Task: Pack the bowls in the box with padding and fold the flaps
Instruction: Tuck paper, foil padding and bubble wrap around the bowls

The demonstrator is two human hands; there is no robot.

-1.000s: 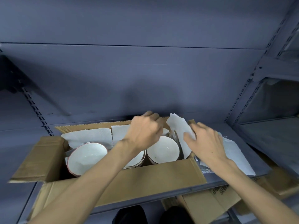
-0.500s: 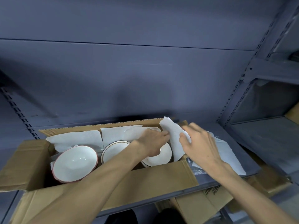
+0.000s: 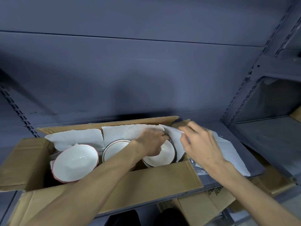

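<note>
While three bowls (image 3: 75, 162) sit in box (image 3: 159, 178), left hand (image 3: 150, 142) curled, grip indeterminate; right hand (image 3: 200, 144) pinches padding sheet (image 3: 173, 136) at right end.

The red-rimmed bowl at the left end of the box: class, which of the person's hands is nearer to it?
Left. The left hand is inside the box over the rightmost bowl, two bowls from the red-rimmed bowl. The right hand is farther, at the box's right end, on white padding paper.
</note>
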